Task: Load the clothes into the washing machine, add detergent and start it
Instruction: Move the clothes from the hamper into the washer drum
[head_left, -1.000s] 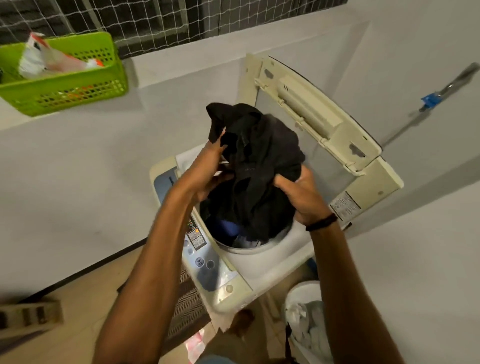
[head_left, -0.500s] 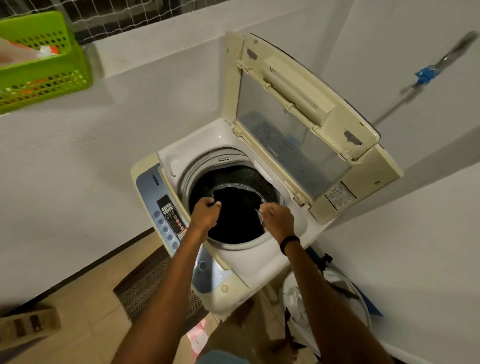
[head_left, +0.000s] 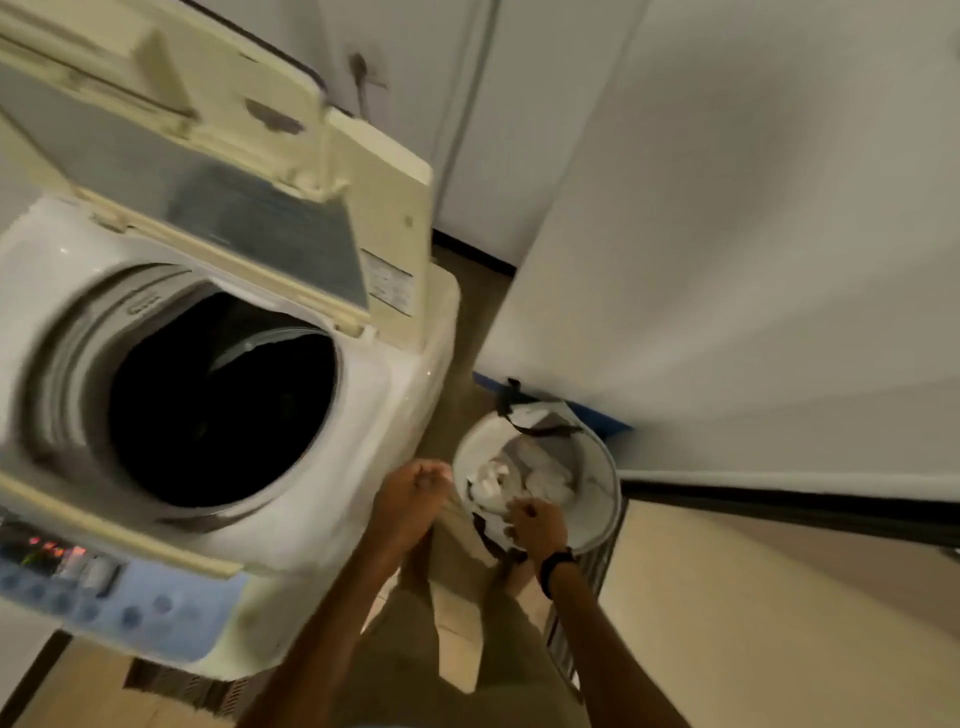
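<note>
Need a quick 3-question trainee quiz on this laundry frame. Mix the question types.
1. True or false: the lid of the washing machine is shut.
2. The right hand is at: A) the drum, B) the laundry basket holding clothes, C) the control panel.
3. Fill in: the dark band sits on the ___ wrist.
Key: 1 false, the lid stands raised; 2 B; 3 right.

open washing machine (head_left: 57, 249), crumpled white clothes (head_left: 545, 478)
</note>
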